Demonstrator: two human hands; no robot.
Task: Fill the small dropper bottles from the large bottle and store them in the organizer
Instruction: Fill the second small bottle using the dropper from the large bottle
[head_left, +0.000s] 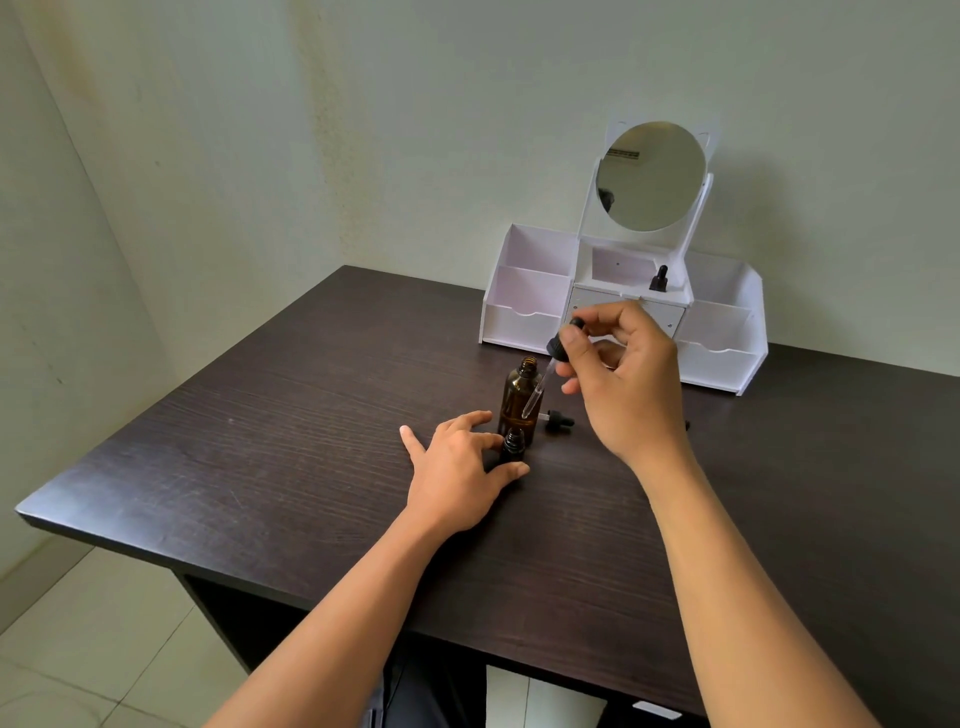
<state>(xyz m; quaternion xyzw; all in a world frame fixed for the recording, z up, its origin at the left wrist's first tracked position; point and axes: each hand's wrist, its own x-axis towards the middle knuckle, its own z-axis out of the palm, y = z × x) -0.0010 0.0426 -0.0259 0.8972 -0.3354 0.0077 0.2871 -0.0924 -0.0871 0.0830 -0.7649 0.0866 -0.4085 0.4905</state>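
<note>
A large amber bottle (519, 397) stands uncapped in the middle of the dark table (260, 441). Just in front of it stands a small dark dropper bottle (513, 448), also uncapped, with my left hand (460, 465) gripping it between thumb and fingers. My right hand (621, 374) holds a dropper (550, 371) by its black bulb, the glass tube slanting down across the large bottle. A second dropper cap (558, 418) lies on the table behind. One small capped bottle (658, 279) stands in the white organizer's (522, 325) middle compartment.
The organizer sits at the table's back against the wall, with open bins left and right, drawers, and a round mirror (649, 176) on top. A small dark object (687, 424) shows beside my right wrist. The table's left edge drops to a tiled floor (78, 634).
</note>
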